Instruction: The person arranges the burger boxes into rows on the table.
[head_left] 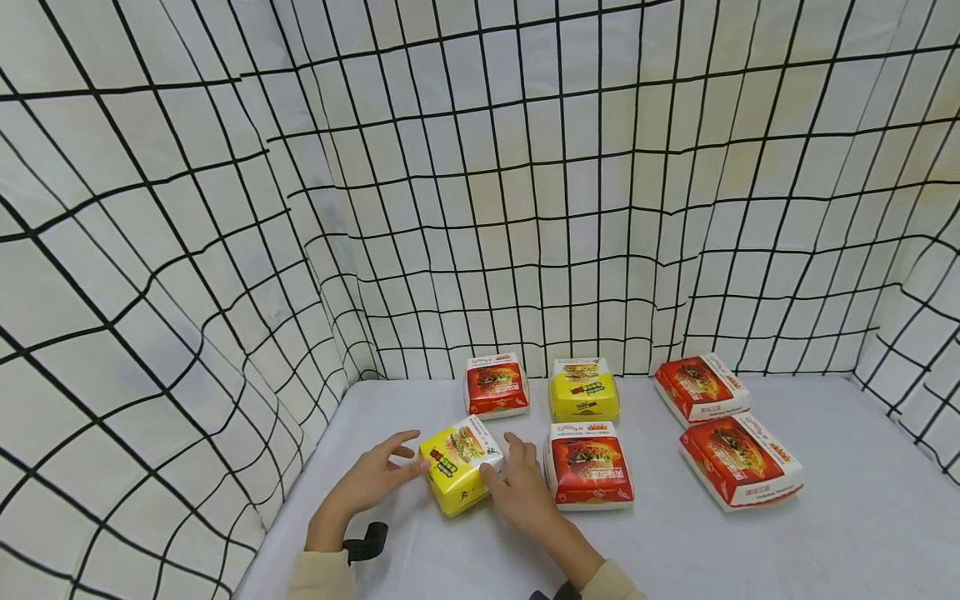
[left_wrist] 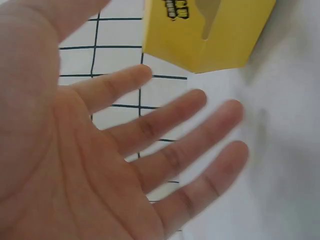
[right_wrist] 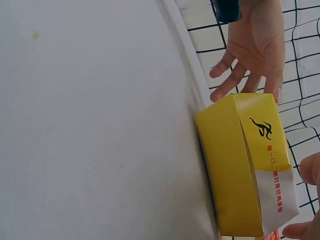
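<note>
A yellow burger box (head_left: pixel 461 467) with a white patch and a burger picture sits at an angle on the white table between the two hands. My left hand (head_left: pixel 378 475) is at its left side, thumb tip at the edge. In the left wrist view the fingers (left_wrist: pixel 170 155) are spread and straight, with the palm showing beside the box's yellow end (left_wrist: pixel 215 45). My right hand (head_left: pixel 521 487) is on the other side, thumb at the box's right edge and fingers loosely extended behind. The right wrist view shows its fingertips (right_wrist: pixel 311 169) close by the box's white part.
Right of the hands stands a red burger box (head_left: pixel 590 467). Behind are another red box (head_left: pixel 497 387) and a yellow one (head_left: pixel 584 392). Two more red boxes (head_left: pixel 701 387) (head_left: pixel 741 462) stand farther right. Black netting (head_left: pixel 525 250) over white sheeting surrounds the table (head_left: pixel 847 500).
</note>
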